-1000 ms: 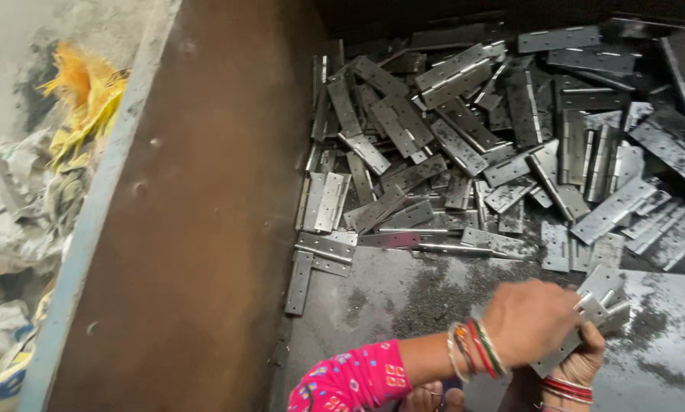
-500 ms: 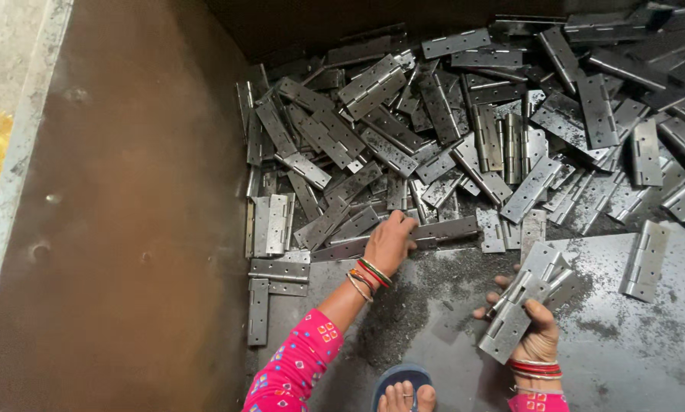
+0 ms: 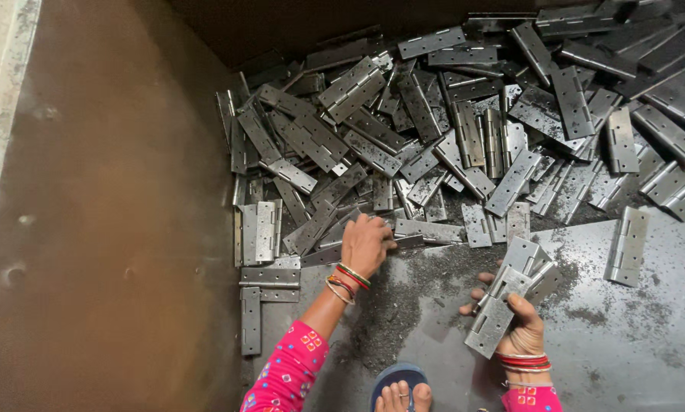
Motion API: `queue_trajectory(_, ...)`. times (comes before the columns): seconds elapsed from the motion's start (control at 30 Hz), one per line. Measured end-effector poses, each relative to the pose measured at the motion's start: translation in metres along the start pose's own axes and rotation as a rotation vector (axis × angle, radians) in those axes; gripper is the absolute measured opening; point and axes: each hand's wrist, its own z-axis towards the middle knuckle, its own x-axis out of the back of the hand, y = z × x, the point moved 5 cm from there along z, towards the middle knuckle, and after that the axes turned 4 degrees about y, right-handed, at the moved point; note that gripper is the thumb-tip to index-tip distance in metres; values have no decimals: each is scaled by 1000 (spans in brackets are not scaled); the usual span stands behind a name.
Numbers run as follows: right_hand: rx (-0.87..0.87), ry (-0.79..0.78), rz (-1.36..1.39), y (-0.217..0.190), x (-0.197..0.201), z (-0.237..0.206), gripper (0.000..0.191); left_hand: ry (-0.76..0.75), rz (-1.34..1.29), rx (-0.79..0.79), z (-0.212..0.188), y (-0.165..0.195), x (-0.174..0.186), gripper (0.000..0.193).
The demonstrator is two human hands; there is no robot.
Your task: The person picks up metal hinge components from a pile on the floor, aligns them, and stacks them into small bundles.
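Note:
A big heap of grey metal hinges (image 3: 464, 130) lies on a dark metal floor (image 3: 632, 336). My left hand (image 3: 365, 244) reaches into the near edge of the heap, fingers curled down on a long hinge (image 3: 426, 229) lying there. My right hand (image 3: 514, 324) holds a stack of several hinges (image 3: 506, 301), fanned out and tilted up to the right, just above the floor. Both wrists carry red and gold bangles, and the sleeves are pink with a pattern.
A tall brown metal wall (image 3: 113, 229) stands along the left. Loose hinges (image 3: 262, 286) lie beside it, and one lone hinge (image 3: 626, 246) sits at the right. Dark filings (image 3: 403, 305) cover the floor between my hands. My foot in a blue sandal (image 3: 398, 389) is at the bottom.
My left hand left the stack in my right hand and reached forward and left into the heap. The view also shifted left and then settled.

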Motion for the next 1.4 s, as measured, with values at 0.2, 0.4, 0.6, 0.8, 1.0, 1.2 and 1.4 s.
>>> queue_trajectory(0.2,27,41,-7,-17,3,-7,71,82,57,-50,-7,5,2,11)
queue_trajectory(0.4,59,52,-24,-32,9,-8,71,118,-95,10,-2,0,7,9)
queue_trajectory(0.6,46,18,29,-26,13,-6,70,46,43,-100,-8,17,-7,12)
queue_trajectory(0.8,9,-7,45,-18,4,-12,69,176,-35,-44,30,26,25,10)
queue_trajectory(1.0,11,6,28,-19,2,-13,67,360,73,-162,86,29,63,11)
queue_trajectory(1.2,43,54,0,-26,-2,-16,68,-65,157,-50,64,20,12,7)
queue_trajectory(1.4,-64,167,-12,-26,-16,-18,71,-34,-673,478,53,-11,-5,25)
